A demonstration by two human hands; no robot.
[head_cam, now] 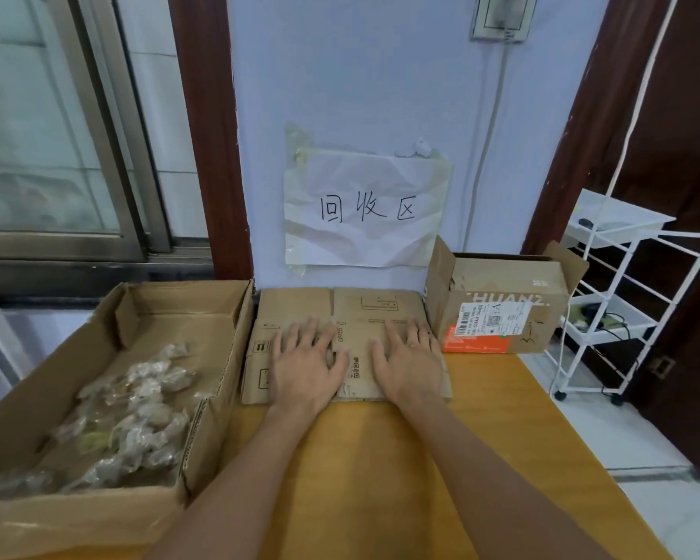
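The flattened carton [364, 329] lies on the yellow desk [380, 458], at its far edge, with its back edge against the pale blue wall [340, 74]. Its printed side faces up, with handling symbols at the left and the word EXPRESS near the middle crease. Both arms reach forward over the desk. The left grip [306, 365] lies palm down on the left half of the carton, fingers straight and spread, pressing on the cardboard and holding nothing. The right grip [411, 361] lies the same way on the right half, fingers straight and close together, also pressing flat. The two are near each other but apart, with a strip of cardboard showing between them.

Just left of the carton, touching its side, stands a large open box [227, 357] with its flaps up. Inside it lies a heap of clear plastic packets [130, 402]. Just right of the carton stands a smaller box [502, 289], its top flaps open, with a white shipping label [490, 319] and an orange patch [473, 343] on its front.

On the wall above the carton a crumpled paper sign [364, 208] is taped, with three handwritten characters. A white cable [485, 147] runs down the wall from a socket [502, 18]. Off the desk to the right stands a white wire rack [623, 284] on wheels. A window [57, 135] fills the upper left.
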